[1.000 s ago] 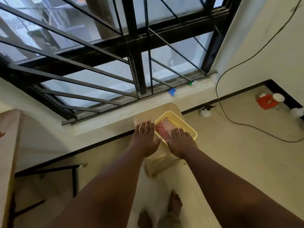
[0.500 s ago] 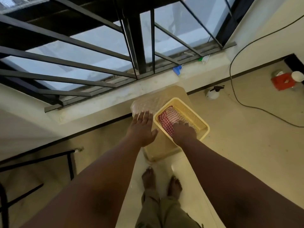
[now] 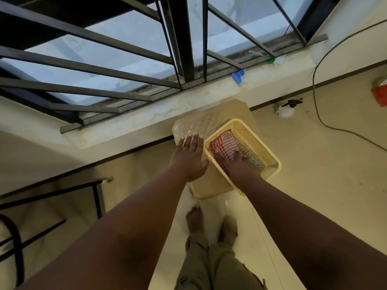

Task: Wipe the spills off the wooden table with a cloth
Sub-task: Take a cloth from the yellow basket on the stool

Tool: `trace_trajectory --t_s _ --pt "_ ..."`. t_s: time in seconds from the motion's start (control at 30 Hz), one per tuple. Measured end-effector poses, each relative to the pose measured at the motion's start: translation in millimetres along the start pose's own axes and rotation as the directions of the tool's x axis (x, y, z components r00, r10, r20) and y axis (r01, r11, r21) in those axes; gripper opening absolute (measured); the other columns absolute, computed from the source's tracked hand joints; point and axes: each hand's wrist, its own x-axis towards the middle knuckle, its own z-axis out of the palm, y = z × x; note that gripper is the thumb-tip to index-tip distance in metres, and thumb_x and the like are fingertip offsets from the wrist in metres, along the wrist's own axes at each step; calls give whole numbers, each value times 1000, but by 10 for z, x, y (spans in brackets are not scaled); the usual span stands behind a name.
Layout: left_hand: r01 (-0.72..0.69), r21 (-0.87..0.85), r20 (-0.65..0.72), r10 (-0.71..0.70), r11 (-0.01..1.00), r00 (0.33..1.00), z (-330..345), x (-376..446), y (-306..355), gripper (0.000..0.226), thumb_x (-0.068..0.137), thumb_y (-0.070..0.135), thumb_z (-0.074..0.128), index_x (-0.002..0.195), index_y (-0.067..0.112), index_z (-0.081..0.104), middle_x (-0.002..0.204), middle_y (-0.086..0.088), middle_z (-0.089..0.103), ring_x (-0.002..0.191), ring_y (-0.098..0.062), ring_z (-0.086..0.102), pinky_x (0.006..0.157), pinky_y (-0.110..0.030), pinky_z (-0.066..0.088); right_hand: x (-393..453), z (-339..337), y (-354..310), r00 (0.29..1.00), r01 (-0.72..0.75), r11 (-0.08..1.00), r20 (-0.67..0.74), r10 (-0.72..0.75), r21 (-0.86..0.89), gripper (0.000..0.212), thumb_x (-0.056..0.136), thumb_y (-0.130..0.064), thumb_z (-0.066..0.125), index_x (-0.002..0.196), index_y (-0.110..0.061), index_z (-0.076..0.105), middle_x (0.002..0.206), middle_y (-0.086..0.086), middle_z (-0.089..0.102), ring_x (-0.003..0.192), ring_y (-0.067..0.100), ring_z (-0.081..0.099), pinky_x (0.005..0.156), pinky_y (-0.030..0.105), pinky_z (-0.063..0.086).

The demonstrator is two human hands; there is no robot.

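Both hands: left hand point(image 3: 188, 158) flat, fingers straight; right hand point(image 3: 240, 166) fingers hidden in cloth point(image 3: 224, 145).

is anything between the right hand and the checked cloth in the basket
Nothing visible: the right hand is already inside the yellow basket, resting on the red checked cloth. Only the basket's wall separates the cloth from the wet table.

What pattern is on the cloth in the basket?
Red and white checks on the cloth, seen from the head view.
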Motion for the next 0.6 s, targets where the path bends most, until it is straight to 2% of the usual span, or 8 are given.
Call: trace_trajectory --t_s 0.07,0.2,0.27,0.3,0.37,0.4,0.53,0.6 --pt "3 0 -1 -3 1000 1000 4 -3 1 74 98 54 17 149 10 -14 159 -12 -15 145 -23 -19 108 -36 -22 -15 -35 -29 995 -84 974 -44 95 213 108 72 -93 12 155 -23 2 160 14 13 142 39 21 112 53 17" --pt "11 -11 -11 -11 1000 1000 21 -39 27 74 98 54 17 149 10 -13 159 -12 -15 145 -24 -19 108 -36 -22 -28 -96 -32 996 -75 965 -22 83 253 108 73 -92 19 155 -22 7 159 16 17 141 40 23 112 53 20" --pt "12 -13 -12 -12 1000 1000 29 -76 33 74 98 54 17 149 10 -14 159 -12 -15 144 -23 -19 108 -36 -23 -37 -126 0 999 -12 988 -30 17 157 94 81 -85 23 154 -27 11 156 18 21 139 42 26 110 53 22" --pt "17 -14 -11 -17 1000 1000 33 -99 35 74 98 54 17 149 10 -14 158 -12 -15 144 -23 -20 108 -36 -23 -50 -138 20 995 77 997 -66 -75 26 78 88 -76 26 153 -34 15 155 18 24 137 42 29 108 53 26" --pt "32 -20 -16 -32 999 999 31 -149 36 75 97 55 17 149 10 -13 158 -11 -16 144 -23 -21 108 -36 -23 -76 -183 47 958 231 955 -126 -256 -184 49 97 -57 32 145 -48 27 147 14 37 128 41 39 101 51 35" --pt "40 -25 -25 -41 999 999 20 -172 35 75 97 55 17 149 10 -13 159 -11 -16 144 -22 -21 109 -37 -23 -89 -235 46 953 231 951 -150 -265 -207 43 98 -50 36 141 -50 34 142 12 43 122 38 43 96 49 39" --pt "67 -36 -63 -70 997 996 -73 -299 39 75 96 56 16 150 11 -12 159 -11 -15 143 -22 -22 111 -38 -22 -165 -465 -22 971 157 988 -179 -156 -8 42 93 -31 42 130 -45 53 125 7 59 108 32 53 90 46 44" --pt "87 -37 -85 -90 996 992 -145 -378 49 75 97 56 16 149 11 -13 159 -10 -16 143 -22 -22 110 -37 -23 -225 -607 -64 985 119 990 -138 -108 75 45 88 -34 43 132 -40 53 124 8 61 110 34 55 93 47 45"
